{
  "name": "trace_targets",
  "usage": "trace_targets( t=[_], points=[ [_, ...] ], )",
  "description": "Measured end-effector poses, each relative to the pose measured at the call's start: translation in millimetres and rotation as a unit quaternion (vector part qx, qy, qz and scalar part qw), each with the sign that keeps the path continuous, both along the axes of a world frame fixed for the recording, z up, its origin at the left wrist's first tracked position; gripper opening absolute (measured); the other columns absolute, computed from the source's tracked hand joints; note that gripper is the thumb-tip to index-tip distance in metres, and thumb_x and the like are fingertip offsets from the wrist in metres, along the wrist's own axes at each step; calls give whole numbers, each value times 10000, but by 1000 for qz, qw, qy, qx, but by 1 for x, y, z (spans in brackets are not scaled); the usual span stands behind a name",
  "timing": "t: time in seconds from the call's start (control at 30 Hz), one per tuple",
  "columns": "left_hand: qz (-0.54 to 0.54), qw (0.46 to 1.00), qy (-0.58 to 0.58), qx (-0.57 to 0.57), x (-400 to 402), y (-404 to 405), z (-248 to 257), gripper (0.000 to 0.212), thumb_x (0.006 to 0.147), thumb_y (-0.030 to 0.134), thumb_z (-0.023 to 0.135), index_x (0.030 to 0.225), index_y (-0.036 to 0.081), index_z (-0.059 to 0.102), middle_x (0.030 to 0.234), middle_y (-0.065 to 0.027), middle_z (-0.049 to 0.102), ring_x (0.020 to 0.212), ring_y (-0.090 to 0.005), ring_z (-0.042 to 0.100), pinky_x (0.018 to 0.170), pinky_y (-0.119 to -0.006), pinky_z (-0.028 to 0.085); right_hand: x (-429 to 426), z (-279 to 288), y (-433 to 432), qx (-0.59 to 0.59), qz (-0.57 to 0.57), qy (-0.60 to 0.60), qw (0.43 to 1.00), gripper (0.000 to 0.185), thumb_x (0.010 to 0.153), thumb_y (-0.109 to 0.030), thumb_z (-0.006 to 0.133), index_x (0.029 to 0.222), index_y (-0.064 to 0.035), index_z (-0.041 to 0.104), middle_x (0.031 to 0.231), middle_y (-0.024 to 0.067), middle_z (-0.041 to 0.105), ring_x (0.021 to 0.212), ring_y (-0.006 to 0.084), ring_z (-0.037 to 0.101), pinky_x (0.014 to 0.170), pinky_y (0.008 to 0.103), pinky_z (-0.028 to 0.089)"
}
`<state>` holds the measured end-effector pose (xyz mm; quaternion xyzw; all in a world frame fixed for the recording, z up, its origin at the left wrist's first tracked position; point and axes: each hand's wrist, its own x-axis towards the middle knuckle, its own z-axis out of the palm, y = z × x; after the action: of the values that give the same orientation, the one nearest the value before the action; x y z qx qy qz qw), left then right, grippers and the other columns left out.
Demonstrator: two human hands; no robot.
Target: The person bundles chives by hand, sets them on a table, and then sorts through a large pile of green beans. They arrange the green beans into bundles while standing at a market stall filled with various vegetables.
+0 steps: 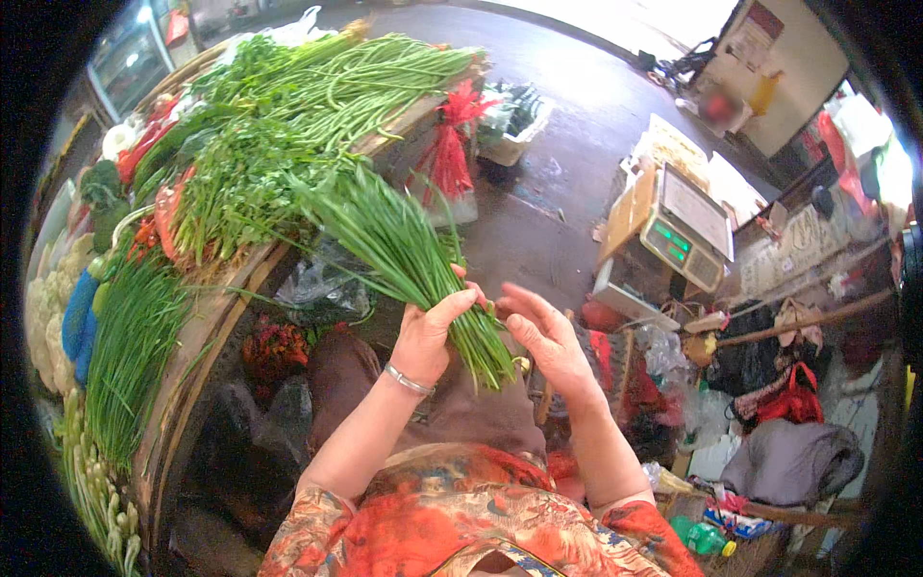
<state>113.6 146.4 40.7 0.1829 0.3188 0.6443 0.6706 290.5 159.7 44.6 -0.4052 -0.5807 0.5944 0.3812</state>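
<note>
My left hand [433, 332], with a silver bangle at the wrist, is closed around a bunch of garlic chives [404, 252]. The long leaves fan out to the upper left, and the cut stem ends point down to the right over my lap. Just right of the stems is my right hand [541, 332], its fingers spread and slightly curled, holding nothing; its fingertips look slightly blurred. More thin green chives [130, 346] lie on the wooden stall table to the left.
The stall's wooden edge [195, 360] curves along the left, bearing leafy herbs [231, 187], yardlong beans [375, 79] and cauliflower [61, 303]. A digital scale [685, 231] stands at right. A red mesh bag [454, 151] hangs by the stall; a green bottle [699, 537] lies lower right.
</note>
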Motion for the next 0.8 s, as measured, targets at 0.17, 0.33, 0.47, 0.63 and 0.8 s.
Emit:
trace_targets(
  t=[0.17,0.33,0.47,0.63,0.8],
  points=[
    [-24,996,77,27,29,-10,3,382,815,28,685,1168,36,538,982,-44,631,877,-156,626,781,-292,520,-8,-7,-12,40,63,23,997,1023,725,-163,817,1509,-52,169,1445,189,381,1335,251,376,1101,350,300],
    [-30,986,144,80,17,-25,-9,399,831,68,692,1203,13,562,1092,-49,638,994,-148,591,910,-299,468,-20,-14,-27,-51,60,22,997,908,709,-60,768,1457,-29,255,1316,101,471,1205,188,468,1002,313,406],
    [-51,966,245,62,-24,-28,-17,430,815,75,718,1210,7,561,1122,-54,635,1027,-164,592,939,-306,458,-18,-18,-18,-123,104,3,987,511,746,-21,676,1226,-39,501,938,-18,575,776,70,530,665,244,459],
    [-176,761,623,-29,-63,-63,-32,448,764,116,761,1173,12,612,1084,-129,665,994,-171,636,853,-319,512,-17,-28,9,-121,108,-81,983,399,767,-70,654,1152,-16,565,911,23,612,752,103,561,669,262,472],
    [-1,579,762,288,-48,-66,-3,749,646,181,794,1337,110,514,1270,-125,570,1264,-293,472,1045,-408,370,-31,-26,-5,28,233,-250,939,534,739,-108,680,1230,28,520,1020,96,644,912,174,599,837,311,483]
  ],
)
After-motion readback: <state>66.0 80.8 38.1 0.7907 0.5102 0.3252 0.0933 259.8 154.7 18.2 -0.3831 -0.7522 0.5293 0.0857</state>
